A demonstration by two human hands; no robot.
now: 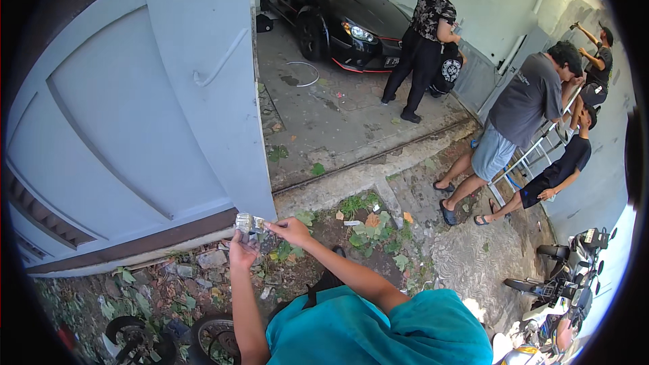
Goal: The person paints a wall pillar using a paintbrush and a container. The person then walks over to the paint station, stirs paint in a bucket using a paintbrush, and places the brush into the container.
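So, only the head view to go on here. I've got what looks like a wide, pale paintbrush (249,222) up in front of me, lined up with the bottom corner of the grey gate (111,115), on the side nearer the black car (351,17). My right hand (291,231) has its fingers pinched on the handle end. My left hand (243,251) is under the wide end with the fingers up against it; can't honestly tell if they're closed on it or just propping it.

Far as I can judge, the step is just handling the brush two-handed, so my tips: let the right pinch take the weight, and work the left fingertips lightly along the wide end, with no squashing or bending it sideways. I'd also hold it a bit clear of the gate so it doesn't knock the panel. Dropping it would be annoying, since below the gate it's all broken stones (211,259) and leaves (368,230), so grit would likely stick. Mind your feet too: there's a tyre (215,339) past the stones from the gate.
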